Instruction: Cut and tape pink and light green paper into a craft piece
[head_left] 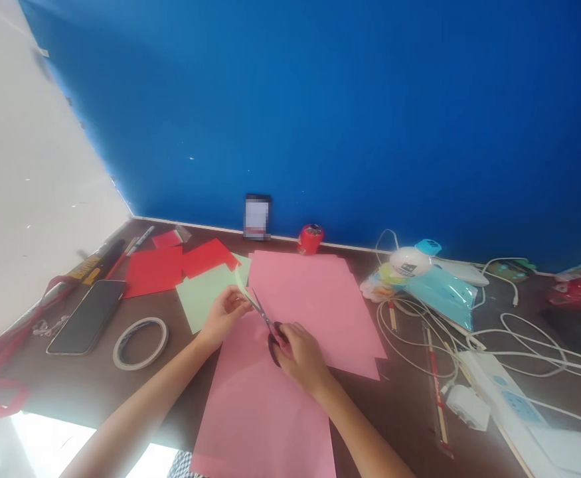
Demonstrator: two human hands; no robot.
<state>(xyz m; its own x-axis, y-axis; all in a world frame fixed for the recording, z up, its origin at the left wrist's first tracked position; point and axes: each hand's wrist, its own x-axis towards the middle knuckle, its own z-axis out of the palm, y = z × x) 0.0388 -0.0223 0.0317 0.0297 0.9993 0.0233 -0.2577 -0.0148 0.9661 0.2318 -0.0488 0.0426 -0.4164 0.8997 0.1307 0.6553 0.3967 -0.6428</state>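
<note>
Frame centre: I log the left hand (228, 313) pinching a curled pale-green paper strip (240, 282), the right hand (300, 355) gripping parted black-handled scissors (269, 322), both above pink paper sheets (300, 285) on the desk (400, 411).

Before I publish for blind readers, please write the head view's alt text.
The right hand holds open scissors beside a pale strip in the left hand, over pink sheets. Red papers, a tape roll and a phone lie at left.
</note>
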